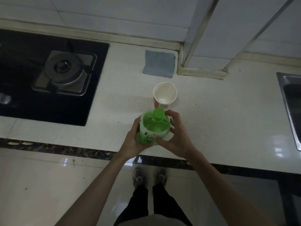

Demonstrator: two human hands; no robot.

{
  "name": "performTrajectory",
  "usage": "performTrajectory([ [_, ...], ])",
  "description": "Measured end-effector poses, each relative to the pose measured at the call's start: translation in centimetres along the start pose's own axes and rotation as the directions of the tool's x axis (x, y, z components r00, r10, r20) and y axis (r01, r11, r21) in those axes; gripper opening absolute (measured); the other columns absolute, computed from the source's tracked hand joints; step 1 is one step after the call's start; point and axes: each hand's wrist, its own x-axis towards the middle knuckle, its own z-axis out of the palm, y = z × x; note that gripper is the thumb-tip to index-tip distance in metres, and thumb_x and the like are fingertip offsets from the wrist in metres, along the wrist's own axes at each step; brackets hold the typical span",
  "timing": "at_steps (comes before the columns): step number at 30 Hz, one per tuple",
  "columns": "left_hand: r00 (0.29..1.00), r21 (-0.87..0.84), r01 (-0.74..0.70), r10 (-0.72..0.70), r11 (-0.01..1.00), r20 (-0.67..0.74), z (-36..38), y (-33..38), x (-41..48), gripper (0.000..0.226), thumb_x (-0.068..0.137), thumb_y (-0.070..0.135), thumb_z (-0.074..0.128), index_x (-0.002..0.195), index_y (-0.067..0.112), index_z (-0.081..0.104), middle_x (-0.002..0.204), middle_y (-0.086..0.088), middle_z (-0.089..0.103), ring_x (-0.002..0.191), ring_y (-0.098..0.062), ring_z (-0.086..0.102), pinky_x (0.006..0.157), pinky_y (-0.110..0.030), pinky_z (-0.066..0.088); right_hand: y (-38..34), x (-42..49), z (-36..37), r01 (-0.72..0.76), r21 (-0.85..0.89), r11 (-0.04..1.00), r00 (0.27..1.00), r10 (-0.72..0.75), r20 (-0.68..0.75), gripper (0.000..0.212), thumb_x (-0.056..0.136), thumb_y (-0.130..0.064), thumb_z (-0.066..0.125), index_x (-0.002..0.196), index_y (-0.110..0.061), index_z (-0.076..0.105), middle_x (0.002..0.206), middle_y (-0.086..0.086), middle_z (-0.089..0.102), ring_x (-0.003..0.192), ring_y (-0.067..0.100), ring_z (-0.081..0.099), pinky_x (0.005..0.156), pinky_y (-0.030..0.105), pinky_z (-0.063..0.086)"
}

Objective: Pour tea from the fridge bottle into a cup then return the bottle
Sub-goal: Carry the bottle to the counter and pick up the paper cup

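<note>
Your left hand (132, 139) is clamped on the bottle (153, 128) from its left side, palm against the label and fingers curled round the body. Your right hand (177, 136) grips it from the right: the thumb lies across the near lower part of the label, the fingers curl round the far right shoulder, and the forefinger reaches up beside the cap (158, 114). Whether that fingertip touches the cap cannot be told.

The bottle stands upright between your hands, over the near edge of the bench (211, 111), right of centre. Your hands hide its base, so you cannot see whether it rests on the bench. It is clear plastic with a green and white label, pale greenish liquid inside, and its bright green cap is on.

Just beyond the bottle stands the cup (164, 95), a white paper cup with red print on its side, mouth open and its inside showing white. Farther back lies a blue cloth (158, 63) near the wall. A black gas hob (24, 103) sits at the left and a steel sink (293, 95) at the right edge.
</note>
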Motion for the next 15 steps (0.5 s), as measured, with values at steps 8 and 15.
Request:
performTrajectory([
  [8, 0.987, 0.220, -0.154, 0.162, 0.963, -0.021, -0.5, 0.6, 0.2, 0.098, 0.050, 0.044, 0.097, 0.131, 0.022, 0.047, 0.135, -0.013, 0.053, 0.122, -0.033, 0.055, 0.096, -0.060, 0.048, 0.6, 0.4, 0.5, 0.054, -0.067, 0.996, 0.998, -0.054, -0.011, 0.079, 0.070, -0.015, 0.085, 0.131, -0.026, 0.036, 0.130, 0.013, 0.047, 0.118, 0.023, 0.056, 0.083, 0.045, 0.058],
  [15, 1.000, -0.042, -0.002, 0.002, 0.999, -0.009, -1.2, 1.7, 0.5, 0.092, 0.064, -0.010, 0.086, 0.139, 0.018, 0.040, 0.135, -0.005, 0.053, 0.123, -0.025, 0.057, 0.091, -0.032, 0.055, 1.0, 0.5, 0.3, 0.040, -0.154, 0.987, 0.999, -0.036, 0.027, 0.081, 0.070, -0.017, 0.087, 0.130, -0.027, 0.035, 0.129, 0.008, 0.045, 0.112, 0.024, 0.056, 0.082, 0.042, 0.057],
])
